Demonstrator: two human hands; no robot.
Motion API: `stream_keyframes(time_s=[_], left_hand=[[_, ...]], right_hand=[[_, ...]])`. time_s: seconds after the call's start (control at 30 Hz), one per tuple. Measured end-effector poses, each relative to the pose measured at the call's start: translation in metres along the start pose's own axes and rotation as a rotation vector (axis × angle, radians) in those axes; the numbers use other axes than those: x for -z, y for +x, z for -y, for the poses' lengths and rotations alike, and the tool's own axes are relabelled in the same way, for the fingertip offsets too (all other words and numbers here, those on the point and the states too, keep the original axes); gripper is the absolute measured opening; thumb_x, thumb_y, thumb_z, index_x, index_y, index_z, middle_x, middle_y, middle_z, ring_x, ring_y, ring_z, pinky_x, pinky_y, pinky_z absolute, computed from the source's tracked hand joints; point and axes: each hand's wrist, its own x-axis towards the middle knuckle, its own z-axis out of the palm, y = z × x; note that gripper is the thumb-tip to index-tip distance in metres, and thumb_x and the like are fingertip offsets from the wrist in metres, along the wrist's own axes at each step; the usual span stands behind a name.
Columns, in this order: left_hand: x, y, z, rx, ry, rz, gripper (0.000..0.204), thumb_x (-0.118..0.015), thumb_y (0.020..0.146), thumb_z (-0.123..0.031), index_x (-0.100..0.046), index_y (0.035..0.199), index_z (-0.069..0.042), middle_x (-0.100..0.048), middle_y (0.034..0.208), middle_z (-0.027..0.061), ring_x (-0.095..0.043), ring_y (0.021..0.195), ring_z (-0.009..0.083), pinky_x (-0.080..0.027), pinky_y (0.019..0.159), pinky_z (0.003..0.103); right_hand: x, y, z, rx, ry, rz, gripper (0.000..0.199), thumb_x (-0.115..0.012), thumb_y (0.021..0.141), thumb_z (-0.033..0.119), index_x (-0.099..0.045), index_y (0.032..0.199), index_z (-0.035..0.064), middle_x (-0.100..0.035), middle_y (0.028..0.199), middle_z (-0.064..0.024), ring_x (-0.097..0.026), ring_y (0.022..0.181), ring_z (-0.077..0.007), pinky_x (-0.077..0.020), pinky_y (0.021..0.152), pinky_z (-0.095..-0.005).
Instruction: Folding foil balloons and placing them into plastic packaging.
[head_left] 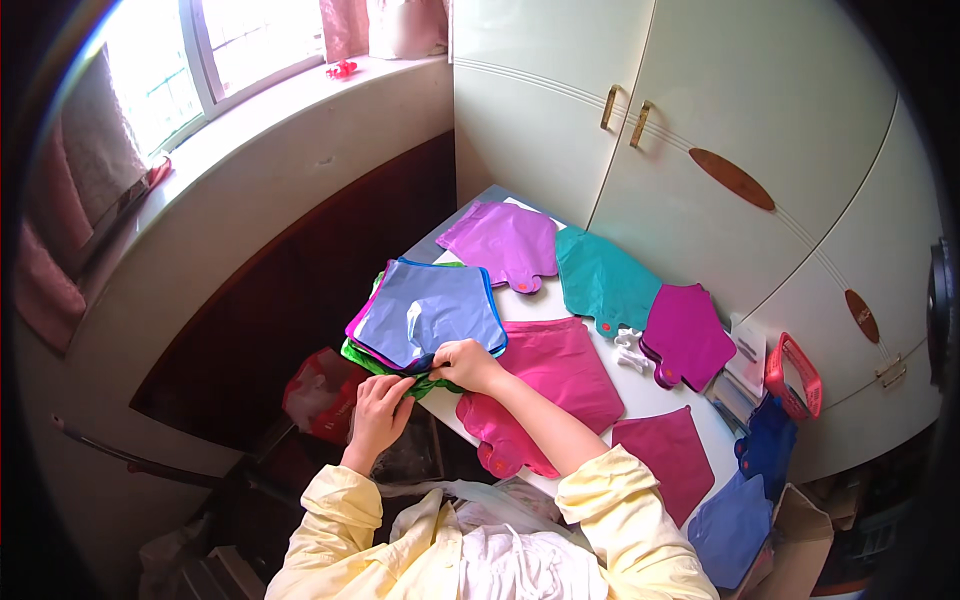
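Note:
In front of me lies a stack of flat, shiny plastic pieces [430, 310], blue-grey on top, with blue, magenta and green edges showing beneath. My left hand [380, 407] is at the stack's near edge, its fingers closed at the dark and green gathered ends. Just to its right, my right hand [465, 364] pinches the same edge from above. Exactly which layers the fingertips hold is hidden. Beside my right forearm is a large pink piece [560, 370] with a rounded tab at its near side.
On the white table lie similar lilac [500, 240], teal [605, 278], purple [687, 335], crimson [665, 455] and blue [733, 530] pieces. White crumpled bits [630, 352] and a red plastic basket [795, 375] are to the right. A pale cabinet [740, 90] stands behind; a red bag [322, 393] hangs low at left.

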Motion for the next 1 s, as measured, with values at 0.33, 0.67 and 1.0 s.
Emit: stream_keyframes(time_s=[0.33, 0.67, 1.0], left_hand=[[-0.007, -0.001, 0.004, 0.052, 0.071, 0.016, 0.023, -0.064, 0.082, -0.019, -0.063, 0.1, -0.005, -0.057, 0.095, 0.0102, -0.053, 0.094, 0.0284, -0.041, 0.082, 0.039], [-0.011, 0.014, 0.032, 0.178, 0.464, -0.1, 0.021, -0.067, 0.079, -0.027, -0.065, 0.088, -0.008, -0.054, 0.096, 0.0063, -0.049, 0.096, 0.0255, -0.036, 0.082, 0.041], [-0.004, 0.018, 0.034, 0.323, 0.437, -0.187, 0.021, -0.071, 0.073, -0.021, -0.063, 0.087, -0.009, -0.053, 0.092, 0.0069, -0.049, 0.093, 0.026, -0.037, 0.078, 0.04]], right_hand=[[0.001, 0.0, -0.002, -0.002, 0.047, 0.015, 0.022, -0.074, 0.071, 0.022, -0.07, 0.083, 0.0038, -0.065, 0.081, -0.0119, -0.064, 0.079, -0.0285, -0.0501, 0.071, -0.0352], [-0.006, 0.003, -0.01, 0.067, 0.075, -0.083, 0.02, -0.076, 0.069, 0.017, -0.067, 0.077, 0.0009, -0.064, 0.076, -0.0126, -0.063, 0.071, -0.0266, -0.0487, 0.064, -0.0333], [-0.005, 0.004, -0.006, -0.129, 0.112, -0.067, 0.028, -0.08, 0.061, 0.024, -0.069, 0.077, 0.0041, -0.066, 0.076, -0.0136, -0.065, 0.071, -0.0279, -0.0497, 0.066, -0.0346]])
